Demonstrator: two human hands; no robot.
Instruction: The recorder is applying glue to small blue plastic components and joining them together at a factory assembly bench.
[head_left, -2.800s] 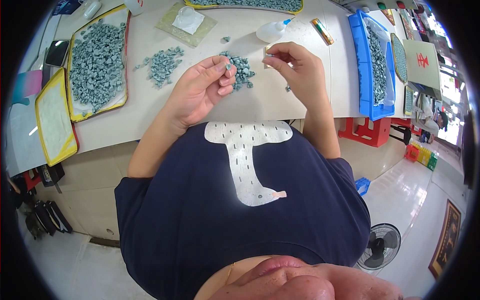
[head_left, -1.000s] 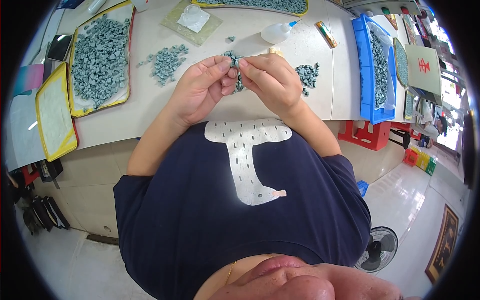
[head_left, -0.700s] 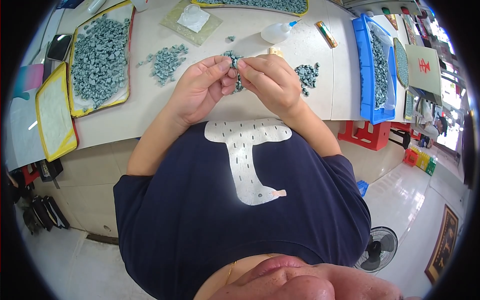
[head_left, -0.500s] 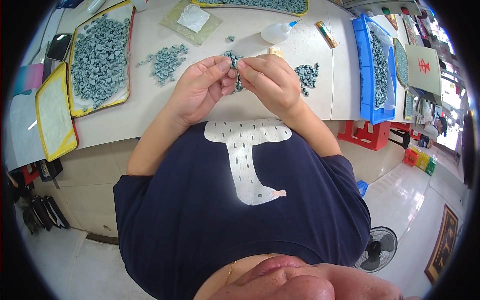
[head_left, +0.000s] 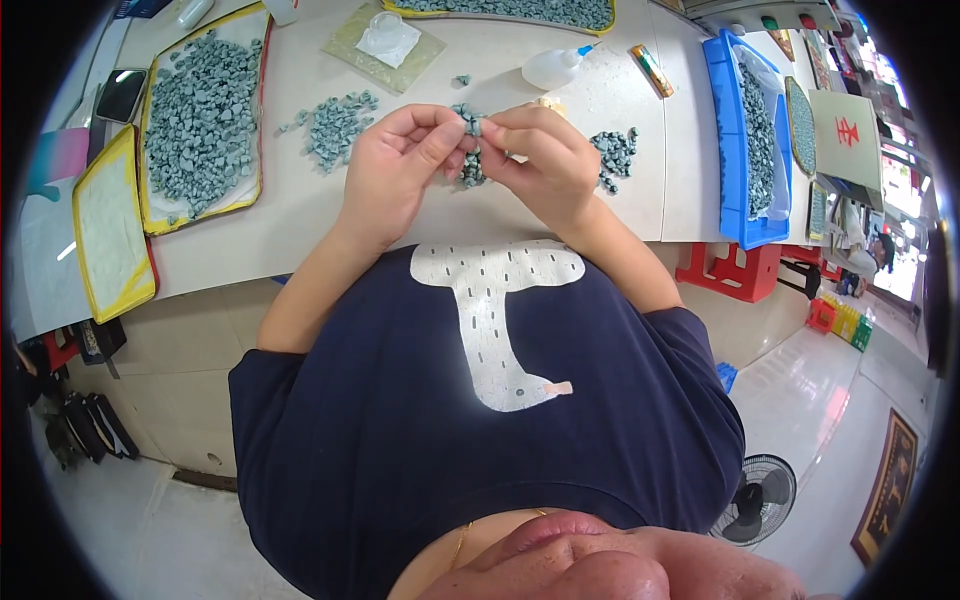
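Note:
Above the front part of the white worktable, my two hands meet at the fingertips. Thumb and index finger of my left hand (head_left: 395,175) are pinched on a small grey-green stone-like piece (head_left: 471,126). From the other side my right hand (head_left: 550,165) pinches the same piece; its exact shape is partly covered by the fingers. Below and behind the fingertips lies a small heap of similar pieces (head_left: 472,172), mostly hidden. A loose heap of lighter pieces (head_left: 340,125) spreads left of my hands, and a darker, shinier heap (head_left: 615,152) sits to the right.
On the left stand a yellow-rimmed tray (head_left: 255,185) of pieces, a second yellow-edged tray (head_left: 110,225) and a phone (head_left: 121,95). Farther back are a small tub (head_left: 388,35) on a greenish mat and a squeeze bottle (head_left: 550,70). A blue crate (head_left: 735,180) holds pieces at right.
My hands have shifted slightly, with the right fingers turned a little around the piece. More of the heap below the fingertips shows now. Both hands keep their pinch.

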